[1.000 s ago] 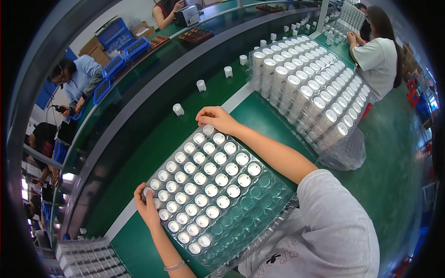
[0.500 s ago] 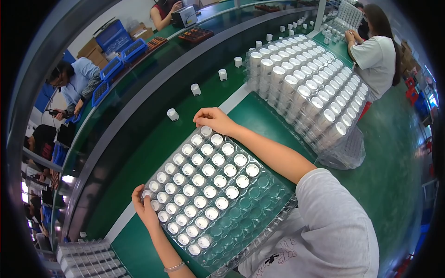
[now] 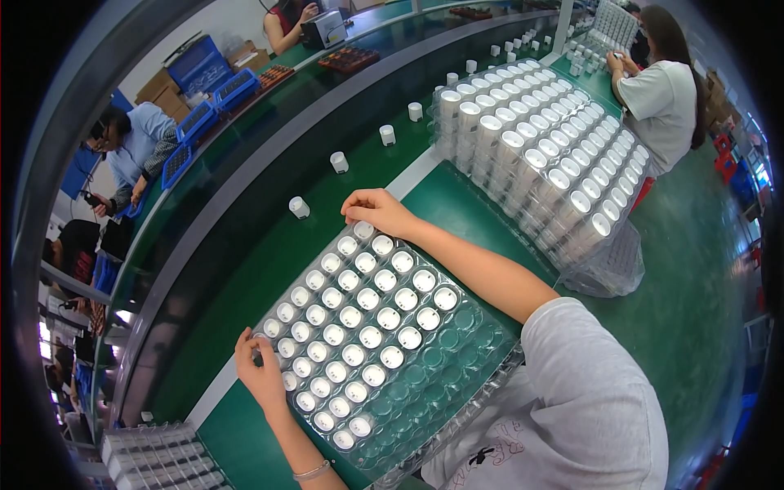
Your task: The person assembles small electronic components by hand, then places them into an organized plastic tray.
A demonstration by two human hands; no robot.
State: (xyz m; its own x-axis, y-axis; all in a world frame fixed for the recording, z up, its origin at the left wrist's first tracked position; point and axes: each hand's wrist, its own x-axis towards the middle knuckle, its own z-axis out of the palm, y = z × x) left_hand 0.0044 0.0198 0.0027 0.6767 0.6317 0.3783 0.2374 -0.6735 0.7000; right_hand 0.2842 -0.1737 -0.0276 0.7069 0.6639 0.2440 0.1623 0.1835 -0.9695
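Observation:
A clear plastic tray (image 3: pixel 457 384) with round pockets lies tilted in front of me. White round-topped cylinders (image 3: pixel 351 317) fill its far and left rows, while the pockets nearest my body hold none. My left hand (image 3: pixel 261 376) is closed at the tray's left corner, with thumb and fingers bent around the edge beside a cylinder. At the far corner, my right hand (image 3: pixel 382 212) grips the rim with curled fingers; its fingertips are partly hidden. My right forearm runs along the tray's right side.
Beyond the tray, a green conveyor belt (image 3: pixel 245 269) carries spaced white cylinders (image 3: pixel 339 162). A tall stack of filled trays (image 3: pixel 531 155) stands at right, with another stack (image 3: pixel 159 457) at lower left. A co-worker (image 3: pixel 665 90) sits at far right; others work across the belt.
The loose cylinders on the belt have shifted slightly left and toward me. My left thumb and fingers have moved a little at the tray's corner. My right hand stays in place.

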